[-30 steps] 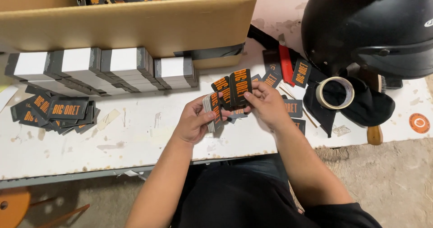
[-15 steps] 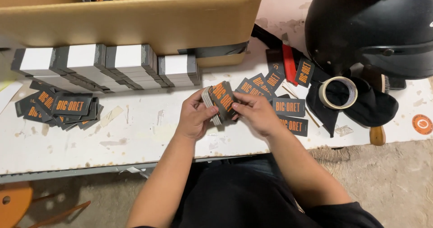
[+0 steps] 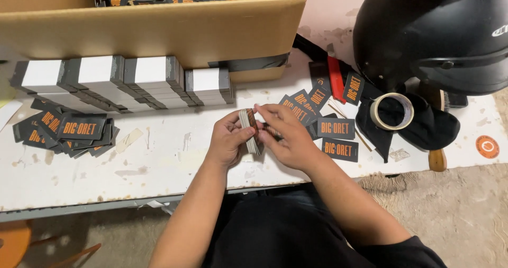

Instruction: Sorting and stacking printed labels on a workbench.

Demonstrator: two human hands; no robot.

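worn white table [image 3: 159, 167], bare concrete floor [image 3: 465, 204]

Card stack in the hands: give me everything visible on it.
The card stack is a thick bundle of thin rectangular cards, paper or card stock by the look, seen edge-on: pale edges with dark and orange faces showing at one side. It is squared up and held on edge just above the white table, not resting on it. The left hand grips it from the left, the right hand presses it from the right, fingertips on top.
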